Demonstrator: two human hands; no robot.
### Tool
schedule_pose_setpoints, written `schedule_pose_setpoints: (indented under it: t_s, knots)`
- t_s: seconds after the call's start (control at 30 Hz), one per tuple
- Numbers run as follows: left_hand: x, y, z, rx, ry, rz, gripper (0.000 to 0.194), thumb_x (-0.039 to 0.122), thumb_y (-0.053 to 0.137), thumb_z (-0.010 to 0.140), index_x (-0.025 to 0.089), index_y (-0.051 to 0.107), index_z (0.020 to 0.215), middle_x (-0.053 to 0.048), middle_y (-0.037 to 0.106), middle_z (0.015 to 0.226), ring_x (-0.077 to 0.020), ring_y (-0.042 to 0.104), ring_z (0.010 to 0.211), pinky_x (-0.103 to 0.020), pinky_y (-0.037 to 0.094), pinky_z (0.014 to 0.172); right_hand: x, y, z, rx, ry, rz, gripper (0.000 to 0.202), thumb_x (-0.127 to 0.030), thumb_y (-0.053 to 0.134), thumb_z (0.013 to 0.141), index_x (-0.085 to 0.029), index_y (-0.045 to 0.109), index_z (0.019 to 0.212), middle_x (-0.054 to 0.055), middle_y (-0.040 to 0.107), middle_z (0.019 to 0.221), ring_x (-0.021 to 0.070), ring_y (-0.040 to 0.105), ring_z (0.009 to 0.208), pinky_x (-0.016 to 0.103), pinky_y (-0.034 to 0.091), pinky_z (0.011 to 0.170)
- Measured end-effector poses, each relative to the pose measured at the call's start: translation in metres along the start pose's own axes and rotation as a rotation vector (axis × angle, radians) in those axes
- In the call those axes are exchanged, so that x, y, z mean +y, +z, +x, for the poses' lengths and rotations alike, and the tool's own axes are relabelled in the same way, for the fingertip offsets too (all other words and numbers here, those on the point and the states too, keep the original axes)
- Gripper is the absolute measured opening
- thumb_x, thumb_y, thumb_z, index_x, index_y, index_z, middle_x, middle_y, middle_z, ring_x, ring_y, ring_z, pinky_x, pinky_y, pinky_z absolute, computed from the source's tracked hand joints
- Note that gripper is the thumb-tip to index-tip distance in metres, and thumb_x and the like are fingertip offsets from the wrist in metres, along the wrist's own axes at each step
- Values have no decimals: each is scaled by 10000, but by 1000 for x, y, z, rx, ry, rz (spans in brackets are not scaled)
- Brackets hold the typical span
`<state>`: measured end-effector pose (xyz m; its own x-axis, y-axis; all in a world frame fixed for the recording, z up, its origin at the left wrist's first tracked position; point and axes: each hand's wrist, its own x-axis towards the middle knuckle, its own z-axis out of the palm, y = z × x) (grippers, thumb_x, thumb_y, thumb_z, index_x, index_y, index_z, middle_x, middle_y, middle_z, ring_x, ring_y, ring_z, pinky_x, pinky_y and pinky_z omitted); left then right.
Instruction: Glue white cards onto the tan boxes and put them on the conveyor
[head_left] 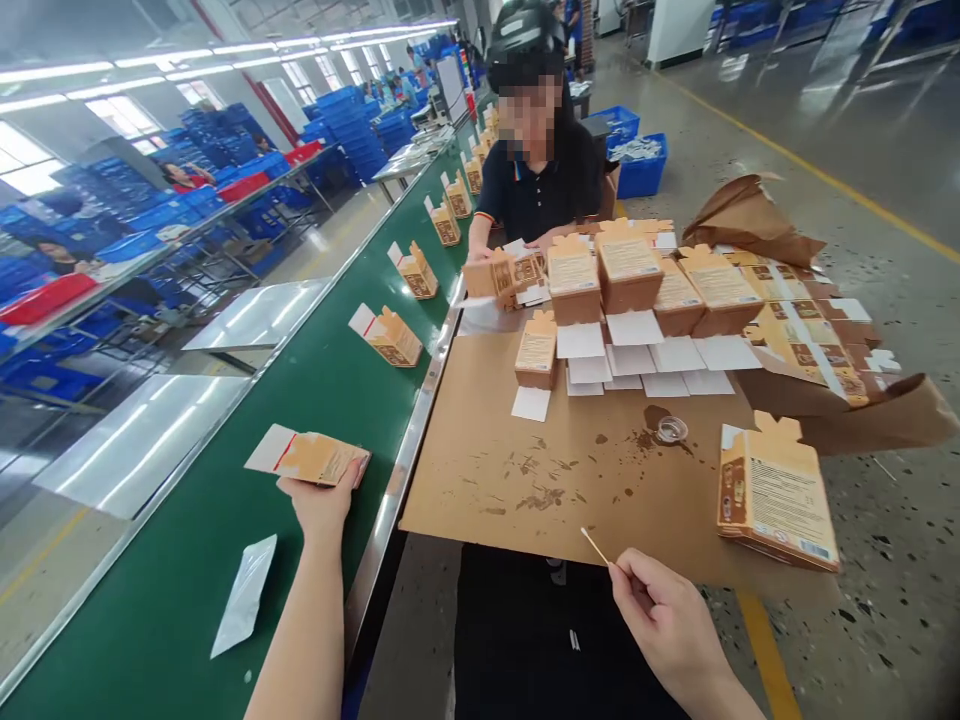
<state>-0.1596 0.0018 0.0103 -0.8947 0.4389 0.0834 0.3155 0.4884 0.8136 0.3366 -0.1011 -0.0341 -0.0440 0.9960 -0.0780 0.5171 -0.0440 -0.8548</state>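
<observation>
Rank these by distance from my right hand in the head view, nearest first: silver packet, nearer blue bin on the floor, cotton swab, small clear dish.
1. Cotton swab: held in the right hand.
2. Small clear dish: ahead, on the cardboard.
3. Silver packet: left, on the green belt.
4. Blue bin: farthest, beyond the co-worker.

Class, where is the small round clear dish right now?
In the head view, the small round clear dish sits right of centre on the brown cardboard sheet, beside dark spots.
</observation>
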Motion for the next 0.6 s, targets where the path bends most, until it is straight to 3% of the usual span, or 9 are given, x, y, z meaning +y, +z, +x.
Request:
schedule_pose_setpoints:
  t_s: [0.1, 0.2, 0.3, 0.37, 0.47, 0.53, 0.6]
  knots:
    - [-6, 6, 10, -37, -12, -44, 953, 379, 1140, 609, 324, 478, 1293, -167, 775, 1486, -469, 764, 1554, -732, 601, 1368, 10, 8, 0, -11, 8, 9, 511, -582, 519, 1168, -320, 378, 753, -37, 455, 639, 229, 447, 556, 364, 416, 553]
    - [-22, 6, 2, -52, 0, -121, 971, 353, 1135, 650, 302, 513, 1394, -157, 750, 1505, -436, 742, 1582, -688, 571, 1410, 16, 3, -2, -31, -2, 6, 525, -602, 528, 1179, -316, 393, 759, -37, 461, 644, 229, 447, 556, 363, 401, 546]
    - [-39, -1, -21, 125, 105, -222, 890, 366, 1070, 704, 306, 542, 1417, -108, 715, 1446, -399, 723, 1578, -680, 545, 1432, 17, -13, -4, -52, -11, -9, 533, -606, 554, 1182, -312, 435, 753, -40, 472, 639, 222, 456, 551, 353, 401, 536]
    - [-34, 1, -37, 194, 241, -325, 743, 409, 1005, 738, 310, 575, 1336, -72, 699, 1356, -374, 761, 1458, -692, 590, 1377, 14, -24, -6, -40, -16, -13, 533, -604, 551, 1187, -311, 451, 753, -41, 479, 639, 215, 459, 547, 341, 403, 526]
    - [16, 32, -52, -2, 327, -478, 513, 454, 922, 800, 299, 633, 1195, -60, 722, 1249, -336, 788, 1297, -653, 634, 1307, 6, -32, -6, 30, -39, -16, 538, -602, 534, 1185, -307, 431, 746, -49, 470, 623, 198, 442, 529, 320, 393, 507]
    - [69, 73, -55, -230, 256, -516, 374, 440, 858, 871, 287, 685, 1165, -74, 764, 1244, -317, 792, 1297, -605, 617, 1318, -2, -34, -4, 51, -64, -25, 527, -585, 530, 1179, -306, 424, 744, -55, 469, 614, 188, 435, 522, 306, 386, 502]
    - [121, 120, -55, -379, 251, -521, 325, 430, 855, 901, 262, 745, 1157, -97, 814, 1240, -318, 823, 1261, -579, 650, 1265, -12, -39, 0, 39, -94, -56, 505, -555, 515, 1176, -308, 429, 744, -55, 477, 612, 184, 442, 521, 300, 383, 503]
